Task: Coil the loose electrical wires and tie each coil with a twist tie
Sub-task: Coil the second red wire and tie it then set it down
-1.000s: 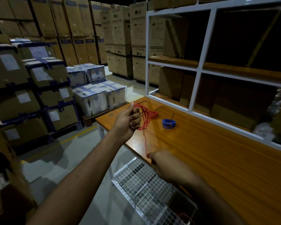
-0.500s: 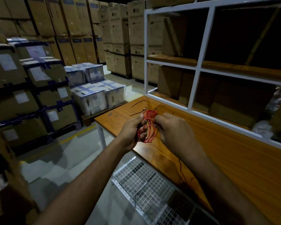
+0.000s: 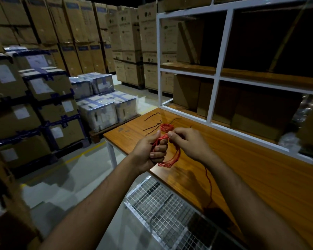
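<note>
Both hands work above the near left corner of the wooden table (image 3: 260, 177), close together and just off its front edge. The left hand (image 3: 148, 150) is curled into a fist around a bundle of red wire loops (image 3: 172, 157): the fingers are folded tight over the strands, the thumb pointing up along them, and the loops hang out of the fist below and to its right. The right hand (image 3: 188, 145) meets it at the top of the bundle, its fingers bent inward and its thumb and forefinger pinched on the red wire just beside the left thumb. From under the right wrist a loose tail of the same wire (image 3: 209, 183) trails down across the tabletop towards the front edge, where it fades into shadow (its end cannot be made out). Behind the hands, nearer the table's far left corner, a second small red tangle (image 3: 166, 127) lies on the wood, with several thin dark twist ties (image 3: 152, 117) scattered around it. A white-framed shelf unit (image 3: 217, 74) stands along the table's back edge, with brown cartons in its compartments. Below the front edge, a wire mesh basket (image 3: 163, 212) sits under the table. To the left, stacked cardboard boxes (image 3: 43, 91) line the warehouse floor.
</note>
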The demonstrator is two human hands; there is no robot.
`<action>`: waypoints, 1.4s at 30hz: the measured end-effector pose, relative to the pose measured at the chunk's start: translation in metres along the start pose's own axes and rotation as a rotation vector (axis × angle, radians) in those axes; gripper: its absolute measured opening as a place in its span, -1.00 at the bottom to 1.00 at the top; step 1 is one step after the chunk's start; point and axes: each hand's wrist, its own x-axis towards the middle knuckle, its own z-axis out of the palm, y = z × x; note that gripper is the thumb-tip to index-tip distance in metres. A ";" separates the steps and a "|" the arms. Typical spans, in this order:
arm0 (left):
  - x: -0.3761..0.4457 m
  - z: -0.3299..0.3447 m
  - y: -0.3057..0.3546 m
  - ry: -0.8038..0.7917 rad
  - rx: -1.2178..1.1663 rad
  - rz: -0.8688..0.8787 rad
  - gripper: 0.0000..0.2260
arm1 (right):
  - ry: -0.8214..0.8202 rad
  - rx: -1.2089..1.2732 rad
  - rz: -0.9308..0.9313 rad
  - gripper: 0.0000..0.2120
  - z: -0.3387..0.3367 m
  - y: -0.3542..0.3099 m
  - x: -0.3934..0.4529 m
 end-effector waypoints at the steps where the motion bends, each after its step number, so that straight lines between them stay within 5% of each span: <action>1: 0.000 0.001 -0.001 0.009 0.004 0.002 -0.62 | 0.023 0.001 0.008 -0.64 0.001 0.000 0.001; 8: 0.005 0.010 -0.006 0.033 0.022 0.020 -0.63 | 0.130 0.247 0.259 -0.51 0.009 0.005 0.009; 13: 0.007 0.019 -0.013 0.202 0.229 0.110 -0.63 | 0.274 -0.255 0.129 -0.51 0.010 0.000 0.001; 18: 0.006 0.010 0.000 0.127 -0.025 0.109 -0.62 | -0.302 0.307 0.176 -0.58 -0.019 0.016 0.001; 21: 0.006 0.008 0.009 0.101 -0.108 0.118 -0.63 | -0.451 0.625 0.236 -0.55 -0.018 0.028 -0.010; 31: 0.007 0.012 -0.002 0.211 0.100 0.196 -0.63 | -0.012 0.581 0.207 -0.74 -0.001 0.015 -0.021; 35: 0.004 0.012 0.005 0.234 0.146 0.246 -0.64 | -0.170 0.631 0.306 -0.83 0.000 0.031 -0.027; 38: 0.001 0.009 0.013 0.243 0.173 0.227 -0.64 | -0.307 0.981 0.365 -0.75 -0.007 0.056 -0.039; 42: -0.003 0.006 0.015 0.241 0.149 0.161 -0.63 | -0.155 1.004 0.437 -0.81 -0.004 0.071 -0.043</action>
